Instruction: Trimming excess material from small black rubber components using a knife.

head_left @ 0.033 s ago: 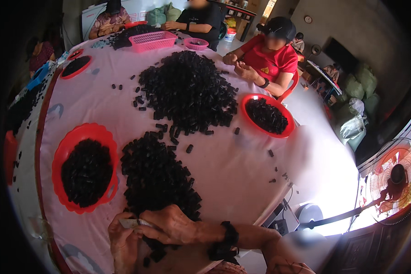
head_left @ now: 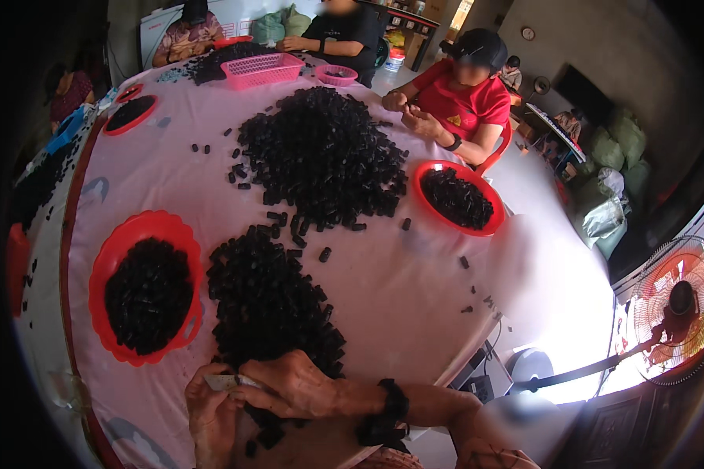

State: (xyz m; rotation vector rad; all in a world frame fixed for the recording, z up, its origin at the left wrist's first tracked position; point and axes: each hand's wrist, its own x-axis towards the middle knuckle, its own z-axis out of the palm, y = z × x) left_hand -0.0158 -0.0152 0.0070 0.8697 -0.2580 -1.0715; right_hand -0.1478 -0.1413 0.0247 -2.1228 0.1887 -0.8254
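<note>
My left hand (head_left: 210,410) and my right hand (head_left: 293,384) meet at the near edge of the table, fingers closed together. Between them shows a small pale, flat piece (head_left: 222,382), pinched at the fingertips; its kind is too small to tell. My right fingers hide whatever else may be held there. Just beyond my hands lies a heap of small black cylindrical plastic pieces (head_left: 266,301), with some under my right wrist. On the left stands a red scalloped basin (head_left: 108,262) filled with similar black pieces.
A larger black heap (head_left: 321,156) lies mid-table. At right is a red bowl (head_left: 493,223) near a person in red (head_left: 465,102) handling something small. A pink basket (head_left: 262,72) stands farther back, near other seated people. A fan (head_left: 680,301) is at far right.
</note>
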